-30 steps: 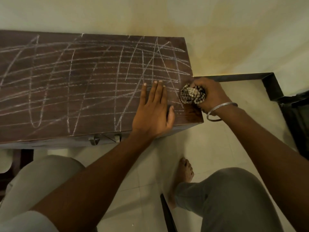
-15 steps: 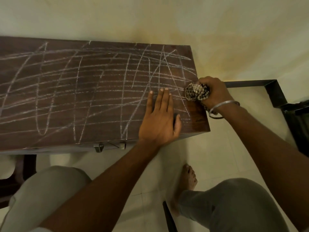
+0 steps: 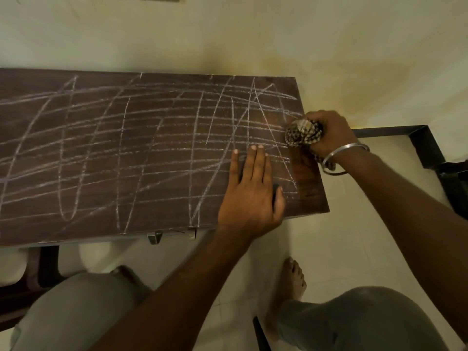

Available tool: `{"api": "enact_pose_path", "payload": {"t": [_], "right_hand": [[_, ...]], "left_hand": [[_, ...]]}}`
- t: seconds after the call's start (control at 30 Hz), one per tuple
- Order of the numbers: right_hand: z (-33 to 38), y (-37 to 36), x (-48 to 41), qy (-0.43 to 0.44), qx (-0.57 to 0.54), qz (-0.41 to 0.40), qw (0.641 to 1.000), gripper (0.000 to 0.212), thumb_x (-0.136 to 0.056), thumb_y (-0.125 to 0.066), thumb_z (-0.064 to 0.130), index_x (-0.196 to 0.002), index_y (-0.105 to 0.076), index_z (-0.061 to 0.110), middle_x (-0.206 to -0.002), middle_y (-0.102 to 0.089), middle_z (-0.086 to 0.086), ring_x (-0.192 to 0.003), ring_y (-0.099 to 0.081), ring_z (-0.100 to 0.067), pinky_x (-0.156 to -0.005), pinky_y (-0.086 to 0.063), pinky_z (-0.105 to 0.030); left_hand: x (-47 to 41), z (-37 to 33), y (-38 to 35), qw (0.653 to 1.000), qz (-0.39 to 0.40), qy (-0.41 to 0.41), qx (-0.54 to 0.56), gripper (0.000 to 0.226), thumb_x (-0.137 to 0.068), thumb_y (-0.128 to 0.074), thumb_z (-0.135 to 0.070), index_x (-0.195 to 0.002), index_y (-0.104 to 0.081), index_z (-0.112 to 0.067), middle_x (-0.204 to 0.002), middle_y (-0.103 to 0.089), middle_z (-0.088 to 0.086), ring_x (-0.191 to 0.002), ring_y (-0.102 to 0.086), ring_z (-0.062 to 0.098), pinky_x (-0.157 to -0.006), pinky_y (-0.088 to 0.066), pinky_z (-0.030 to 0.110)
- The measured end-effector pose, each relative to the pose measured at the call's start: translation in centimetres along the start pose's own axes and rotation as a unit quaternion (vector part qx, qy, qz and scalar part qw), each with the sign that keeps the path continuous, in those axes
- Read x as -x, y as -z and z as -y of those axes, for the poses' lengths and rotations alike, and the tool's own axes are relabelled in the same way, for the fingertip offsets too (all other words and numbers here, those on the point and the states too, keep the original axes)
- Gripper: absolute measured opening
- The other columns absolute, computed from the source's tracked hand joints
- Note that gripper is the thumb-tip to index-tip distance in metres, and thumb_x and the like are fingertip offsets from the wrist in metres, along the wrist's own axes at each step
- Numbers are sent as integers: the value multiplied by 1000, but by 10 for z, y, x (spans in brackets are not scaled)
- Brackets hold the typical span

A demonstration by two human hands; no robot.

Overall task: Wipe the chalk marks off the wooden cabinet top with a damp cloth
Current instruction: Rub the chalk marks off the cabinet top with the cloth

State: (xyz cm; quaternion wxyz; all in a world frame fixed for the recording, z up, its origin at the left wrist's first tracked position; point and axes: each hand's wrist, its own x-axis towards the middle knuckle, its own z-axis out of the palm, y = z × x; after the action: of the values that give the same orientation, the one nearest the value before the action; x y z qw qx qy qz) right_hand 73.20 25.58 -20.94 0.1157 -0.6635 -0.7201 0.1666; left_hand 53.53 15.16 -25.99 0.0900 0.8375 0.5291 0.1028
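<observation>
A dark wooden cabinet top (image 3: pixel 106 178) stretches across the left and middle, covered with crossing white chalk marks (image 3: pixel 152 138). My left hand (image 3: pixel 250 193) lies flat on the top near its right front corner, fingers together and pointing away from me. My right hand (image 3: pixel 329 133) is closed around a bunched, checked cloth (image 3: pixel 302 134) and presses it on the top at the right edge. A strip of wood along the right edge, below the cloth, shows almost no chalk. A metal bangle sits on my right wrist.
A pale wall runs behind the cabinet. A dark skirting strip (image 3: pixel 395 129) and a dark object (image 3: pixel 455 183) lie to the right. Metal handles (image 3: pixel 154 236) stick out under the front edge. Pale floor tiles, my knees and a bare foot (image 3: pixel 293 277) fill the bottom.
My right hand with the cloth has slid away from me along the right edge of the top, leaving wiped wood behind it. My left hand has stayed flat in place.
</observation>
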Motion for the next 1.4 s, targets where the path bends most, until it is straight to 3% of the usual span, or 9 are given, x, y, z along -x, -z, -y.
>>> {"api": "enact_pose_path", "payload": {"t": [0.13,0.4,0.53,0.67,0.77,0.9,1.1,1.27,1.4], "right_hand": [[7,0,-42,-31,-19,-38,999,19,-73,-67,11,-78,-61,28,-90,-69,-13,-91,-65,-32,-79,-54,-39],[4,4,-11,-27,-23,18,999,26,-72,-75,7,-80,-61,27,-83,-61,-1,-85,-57,-17,-76,-42,-26],[9,5,-49,-33,-38,-30,998,8,-76,-71,14,-84,-71,14,-87,-70,-10,-90,-65,-23,-82,-52,-33],[17,2,-78,-49,-29,-57,997,6,-79,-66,15,-83,-68,19,-91,-69,-15,-95,-65,-31,-79,-49,-32],[14,2,-60,-54,-32,-46,997,8,-80,-68,15,-79,-63,21,-83,-64,-8,-91,-64,-29,-75,-46,-29],[10,8,-49,-39,-37,-4,999,21,-78,-73,11,-98,-73,7,-100,-71,-17,-98,-64,-27,-83,-49,-30],[17,6,-115,-52,-32,-69,996,20,-82,-66,19,-93,-71,2,-95,-70,-20,-96,-64,-28,-85,-53,-37],[15,3,-119,-48,-4,-60,997,9,-82,-65,19,-80,-66,11,-82,-65,-15,-88,-63,-28,-74,-44,-27],[17,3,-89,6,-24,0,1000,16,-77,-72,17,-93,-73,12,-96,-72,-13,-95,-65,-23,-84,-51,-31]], "left_hand": [[-1,0,0,1000,0,4,4,72,-100,-20,-45,-153,-26,3,-163,-19,23,-154,-10,33,-123,2,58],[0,-1,-1,1000,-3,4,15,70,-101,-24,-43,-153,-27,3,-163,-20,23,-154,-11,33,-123,-1,58],[0,-1,-1,1000,-3,3,16,70,-102,-24,-44,-154,-25,2,-164,-19,22,-155,-10,33,-123,-2,58],[0,0,-1,1000,3,10,16,70,-102,-23,-46,-155,-23,1,-164,-17,21,-155,-8,32,-123,1,58],[0,0,-1,1000,6,6,24,70,-102,-24,-45,-155,-24,1,-164,-17,21,-155,-8,32,-123,0,58],[0,1,-2,1000,3,9,28,69,-102,-24,-44,-155,-24,1,-164,-17,21,-155,-7,31,-123,0,58],[-2,2,-5,1000,4,14,21,71,-101,-22,-47,-154,-24,-1,-164,-18,20,-155,-7,32,-124,2,58],[-1,2,-6,1000,-5,12,26,70,-101,-26,-47,-153,-28,-1,-164,-20,20,-155,-8,31,-124,2,57],[3,3,-2,999,-11,-1,30,68,-101,-28,-43,-153,-28,1,-163,-22,20,-155,-9,30,-125,-2,56]]}}
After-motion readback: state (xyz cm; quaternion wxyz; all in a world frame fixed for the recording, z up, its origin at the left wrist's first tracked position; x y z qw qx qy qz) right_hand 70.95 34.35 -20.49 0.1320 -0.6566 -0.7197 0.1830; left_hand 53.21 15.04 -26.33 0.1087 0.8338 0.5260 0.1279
